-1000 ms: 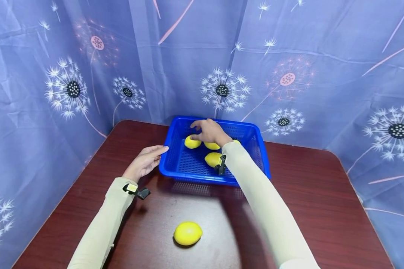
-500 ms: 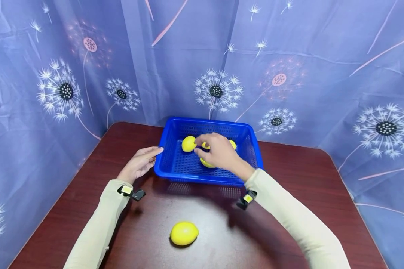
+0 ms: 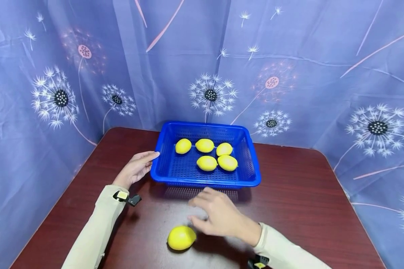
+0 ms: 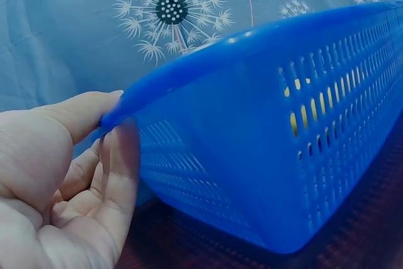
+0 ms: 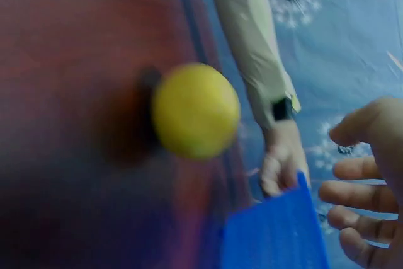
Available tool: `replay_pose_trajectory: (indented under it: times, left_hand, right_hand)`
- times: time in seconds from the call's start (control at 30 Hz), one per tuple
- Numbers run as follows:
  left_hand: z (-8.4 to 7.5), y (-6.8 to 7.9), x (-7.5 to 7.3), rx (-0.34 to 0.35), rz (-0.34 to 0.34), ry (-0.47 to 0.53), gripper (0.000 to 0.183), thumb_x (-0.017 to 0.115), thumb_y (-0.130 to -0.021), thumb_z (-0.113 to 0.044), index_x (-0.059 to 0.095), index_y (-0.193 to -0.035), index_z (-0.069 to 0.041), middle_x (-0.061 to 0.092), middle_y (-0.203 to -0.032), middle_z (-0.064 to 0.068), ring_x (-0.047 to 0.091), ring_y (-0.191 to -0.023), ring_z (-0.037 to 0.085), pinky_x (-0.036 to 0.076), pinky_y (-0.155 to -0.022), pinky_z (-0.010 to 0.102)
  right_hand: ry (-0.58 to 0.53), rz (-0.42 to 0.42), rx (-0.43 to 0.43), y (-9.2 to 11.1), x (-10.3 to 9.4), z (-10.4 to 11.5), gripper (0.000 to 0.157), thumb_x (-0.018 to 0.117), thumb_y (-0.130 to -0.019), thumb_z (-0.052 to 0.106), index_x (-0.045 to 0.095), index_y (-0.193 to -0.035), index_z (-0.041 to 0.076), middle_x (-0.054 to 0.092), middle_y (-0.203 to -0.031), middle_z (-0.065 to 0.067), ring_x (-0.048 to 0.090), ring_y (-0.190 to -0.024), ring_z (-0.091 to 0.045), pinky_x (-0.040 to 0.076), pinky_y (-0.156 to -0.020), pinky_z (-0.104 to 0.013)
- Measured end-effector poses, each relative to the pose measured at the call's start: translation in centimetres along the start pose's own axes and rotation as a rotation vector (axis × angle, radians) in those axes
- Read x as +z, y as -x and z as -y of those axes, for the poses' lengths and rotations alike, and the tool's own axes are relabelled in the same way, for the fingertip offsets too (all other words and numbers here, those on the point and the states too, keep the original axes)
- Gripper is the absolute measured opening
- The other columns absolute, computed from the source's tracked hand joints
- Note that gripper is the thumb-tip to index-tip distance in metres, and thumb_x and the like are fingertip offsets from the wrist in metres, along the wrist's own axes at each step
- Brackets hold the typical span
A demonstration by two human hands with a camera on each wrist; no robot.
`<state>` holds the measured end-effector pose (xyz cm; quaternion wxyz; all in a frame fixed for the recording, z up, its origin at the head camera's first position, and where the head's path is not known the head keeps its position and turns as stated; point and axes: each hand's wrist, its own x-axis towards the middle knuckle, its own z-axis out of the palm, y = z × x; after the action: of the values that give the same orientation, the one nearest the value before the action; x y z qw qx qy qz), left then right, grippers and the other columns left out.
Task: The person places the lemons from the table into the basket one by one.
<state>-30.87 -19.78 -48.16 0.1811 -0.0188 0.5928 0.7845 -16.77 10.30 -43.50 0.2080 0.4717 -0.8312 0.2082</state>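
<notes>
The left hand (image 3: 136, 169) pinches the left rim of a blue plastic basket (image 3: 202, 183); in the left wrist view the thumb lies over the rim and the fingers (image 4: 119, 181) beneath it. Several yellow lemons (image 3: 207, 163) lie inside the basket. One more lemon (image 3: 181, 238) sits on the table in front of it, and the right wrist view shows this lemon (image 5: 196, 111) blurred. Just to the right of and above that lemon, the right hand (image 3: 219, 213) hovers, its fingers spread and loosely bent, holding nothing.
A dark red wooden table (image 3: 296, 194) carries the basket near its back edge. Behind and at both sides hangs a blue curtain (image 3: 175, 74) printed with dandelions. Both wrists wear small black camera mounts (image 3: 128, 198).
The right hand has come out of the basket, moving toward the front to the lone lemon on the table. All lemons in the basket are now uncovered. The left hand stays on the rim.
</notes>
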Motion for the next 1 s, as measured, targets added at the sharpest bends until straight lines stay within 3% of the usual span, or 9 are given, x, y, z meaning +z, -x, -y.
replay_pose_trajectory:
  times: [0.2,0.53,0.77,1.0]
  left_hand:
    - [0.3,0.0,-0.1,0.014,0.009,0.011,0.018,0.063,-0.094,-0.021,0.061,-0.105,-0.007,0.068,-0.09,0.0,0.063,-0.082,0.011,0.055,-0.074,0.024]
    - [0.1,-0.1,0.1,0.023,0.01,0.016,0.012,0.064,-0.093,-0.019,0.062,-0.1,-0.009,0.067,-0.087,-0.002,0.061,-0.079,0.009,0.054,-0.07,0.022]
    - [0.2,-0.2,0.1,0.015,-0.008,0.014,0.012,0.065,-0.093,-0.02,0.063,-0.099,-0.01,0.066,-0.086,-0.003,0.061,-0.079,0.009,0.054,-0.07,0.021]
    - [0.2,-0.2,0.1,0.012,-0.011,0.012,0.011,0.064,-0.093,-0.02,0.063,-0.099,-0.01,0.066,-0.086,-0.003,0.06,-0.078,0.008,0.054,-0.069,0.02]
  right_hand:
    - [-0.039,0.093,0.047,1.8,2.3,1.9,0.04,0.067,-0.081,0.053,0.068,-0.103,0.02,0.066,-0.095,0.013,0.054,-0.085,-0.006,0.046,-0.074,-0.02]
    - [-0.026,0.188,0.109,3.7,4.7,2.8,0.056,0.059,-0.079,0.069,0.063,-0.113,0.024,0.062,-0.108,0.016,0.053,-0.096,-0.003,0.048,-0.078,-0.019]
    - [-0.02,0.214,0.141,4.2,5.5,3.1,0.065,0.059,-0.075,0.074,0.059,-0.12,0.027,0.061,-0.11,0.016,0.052,-0.095,-0.003,0.049,-0.076,-0.021]
    - [0.005,0.233,0.138,4.5,5.9,3.3,0.062,0.063,-0.075,0.07,0.058,-0.12,0.028,0.063,-0.106,0.014,0.053,-0.094,-0.004,0.049,-0.077,-0.022]
